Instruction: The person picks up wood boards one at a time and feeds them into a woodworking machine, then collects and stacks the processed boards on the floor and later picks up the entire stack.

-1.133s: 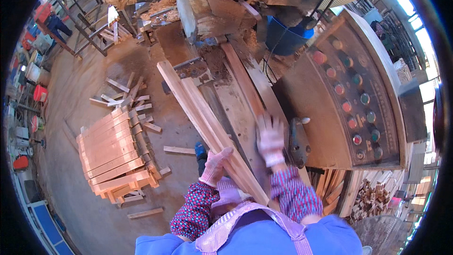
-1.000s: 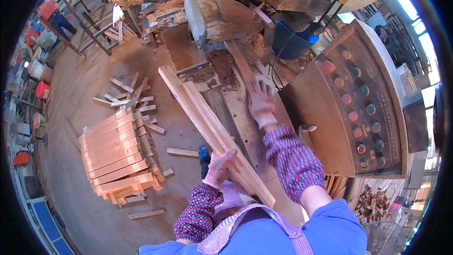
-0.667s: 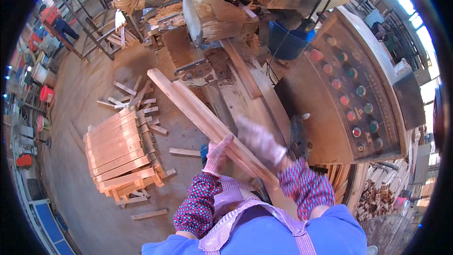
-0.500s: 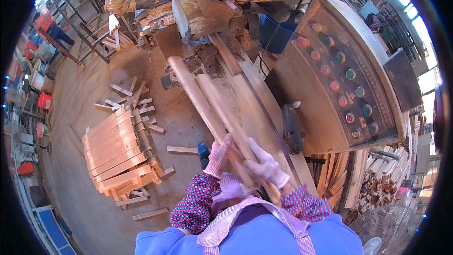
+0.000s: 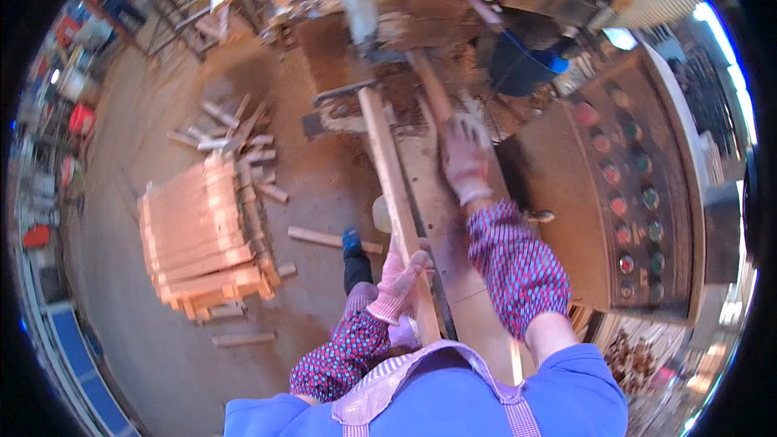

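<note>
My left hand [image 5: 402, 279], in a pale pink glove, is closed round the near part of a long wooden strip [image 5: 388, 174]. The strip slants away from my body along the left edge of the machine table [image 5: 477, 307]. Farther forward, my gloved right hand [image 5: 467, 160] reaches over the table with fingers stretched out, somewhat smeared by motion. Its fingertips are beside the near end of another wooden strip [image 5: 430, 85], whose far end runs under the machine head [image 5: 380, 8]. Whether they press on that strip I cannot tell.
To the right stands a brown control panel [image 5: 639, 202] with red and green buttons. A stack of wooden boards [image 5: 194, 226] is on the floor at left, loose offcuts [image 5: 231, 133] behind it. A dark blue bin [image 5: 518, 65] stands beyond the table.
My right hand has left the wood near my body and moved forward along the table. My left hand keeps hold of a strip, now farther right in view. The view has shifted.
</note>
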Motion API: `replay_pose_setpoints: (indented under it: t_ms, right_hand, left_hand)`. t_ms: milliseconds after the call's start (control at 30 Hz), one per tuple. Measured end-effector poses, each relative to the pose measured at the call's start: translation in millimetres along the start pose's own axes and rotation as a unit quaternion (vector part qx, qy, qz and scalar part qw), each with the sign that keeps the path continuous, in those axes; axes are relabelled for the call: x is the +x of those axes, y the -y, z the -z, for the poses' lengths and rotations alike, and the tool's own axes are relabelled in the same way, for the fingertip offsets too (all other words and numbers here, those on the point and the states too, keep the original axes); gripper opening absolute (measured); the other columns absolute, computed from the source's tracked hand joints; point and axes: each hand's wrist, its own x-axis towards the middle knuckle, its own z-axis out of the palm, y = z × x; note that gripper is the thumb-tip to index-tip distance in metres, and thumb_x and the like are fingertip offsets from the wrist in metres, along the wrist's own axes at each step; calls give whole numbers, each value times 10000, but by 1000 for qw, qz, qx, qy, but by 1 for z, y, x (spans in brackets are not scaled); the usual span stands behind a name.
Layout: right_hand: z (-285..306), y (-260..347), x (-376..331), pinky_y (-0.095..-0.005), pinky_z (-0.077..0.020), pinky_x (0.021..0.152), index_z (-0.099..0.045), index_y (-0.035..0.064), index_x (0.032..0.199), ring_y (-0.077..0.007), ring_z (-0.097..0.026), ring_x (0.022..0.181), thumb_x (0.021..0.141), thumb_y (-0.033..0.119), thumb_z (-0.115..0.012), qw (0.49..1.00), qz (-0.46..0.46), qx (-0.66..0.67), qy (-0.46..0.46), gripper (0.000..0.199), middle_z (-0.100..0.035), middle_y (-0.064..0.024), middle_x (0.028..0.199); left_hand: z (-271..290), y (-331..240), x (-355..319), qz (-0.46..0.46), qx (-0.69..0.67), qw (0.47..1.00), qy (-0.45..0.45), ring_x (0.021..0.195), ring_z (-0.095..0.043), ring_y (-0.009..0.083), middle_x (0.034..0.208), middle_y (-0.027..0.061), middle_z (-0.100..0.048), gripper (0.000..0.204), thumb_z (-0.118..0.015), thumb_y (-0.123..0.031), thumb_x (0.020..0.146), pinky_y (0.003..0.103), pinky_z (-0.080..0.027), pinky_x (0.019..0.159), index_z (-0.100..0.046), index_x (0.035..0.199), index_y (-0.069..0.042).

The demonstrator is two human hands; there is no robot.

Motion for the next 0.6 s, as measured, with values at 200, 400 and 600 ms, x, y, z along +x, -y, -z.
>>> replay_pose_setpoints:
  t_ms: [200,400,600]
  right_hand:
    - [27,10,13,-418,-352,1130,-535,12,1368,-345,-509,1287,976,144,-509,920,-15,365,-145,414,-571,-179,1363]
    - [149,65,-210,-365,-382,1112,-405,-33,1457,-319,-494,1331,909,62,-625,840,48,526,126,598,-488,-234,1445]
    - [123,54,-363,-433,-398,1112,-472,13,1427,-404,-482,1320,894,34,-605,938,-96,334,12,550,-457,-258,1451]
  left_hand:
    - [11,-2,22,-102,3,995,-20,905,-589,122,1167,55,-576,580,-622,-310,981,285,-517,801,-355,1451,-100]
    - [-5,21,13,-199,74,971,-106,1164,-505,151,1281,48,-552,670,-623,-361,974,297,-403,1011,-317,1494,-70]
    - [13,42,-77,-71,370,924,-68,1182,-468,252,1273,110,-507,577,-551,-287,982,377,-387,1022,-331,1434,-4]
